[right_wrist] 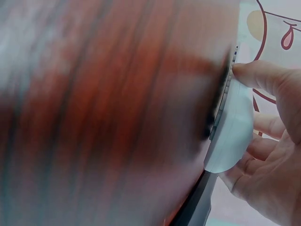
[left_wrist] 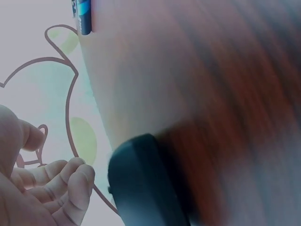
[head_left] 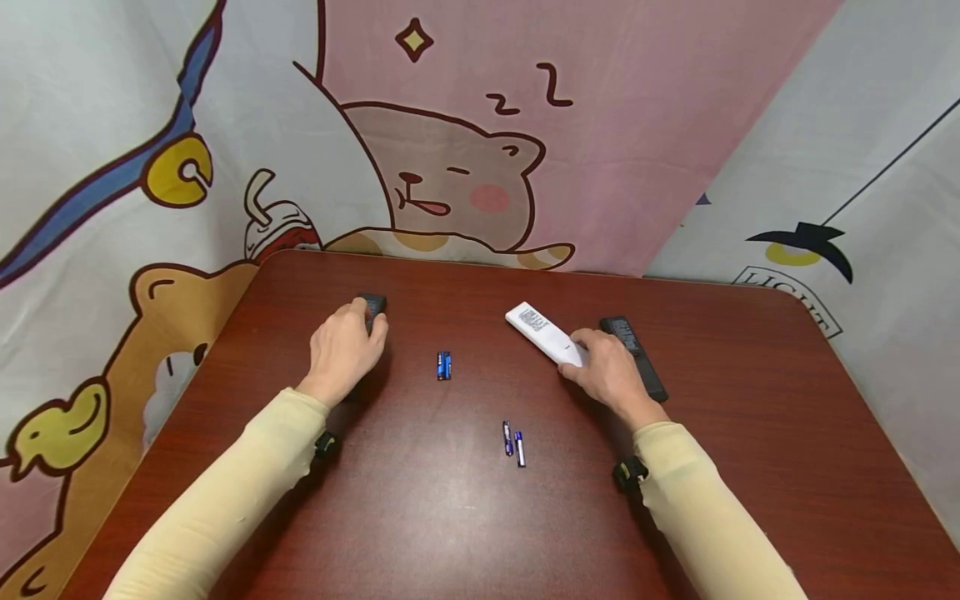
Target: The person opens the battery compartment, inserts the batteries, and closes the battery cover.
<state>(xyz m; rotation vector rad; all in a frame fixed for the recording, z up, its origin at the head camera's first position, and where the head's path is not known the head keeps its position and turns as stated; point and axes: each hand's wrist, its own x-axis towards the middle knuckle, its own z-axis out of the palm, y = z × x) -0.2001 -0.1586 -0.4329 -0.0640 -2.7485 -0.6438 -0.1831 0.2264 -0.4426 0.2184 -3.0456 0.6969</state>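
Tabletop: loose left fingers partly obscure black remote, right fingers pinch white remote.

A cartoon-bear cloth hangs behind the reddish-brown table.

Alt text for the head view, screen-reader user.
A person's right hand grips a white remote beside a black remote on a brown table. The left hand partly hides a dark object; four small batteries lie between the arms.
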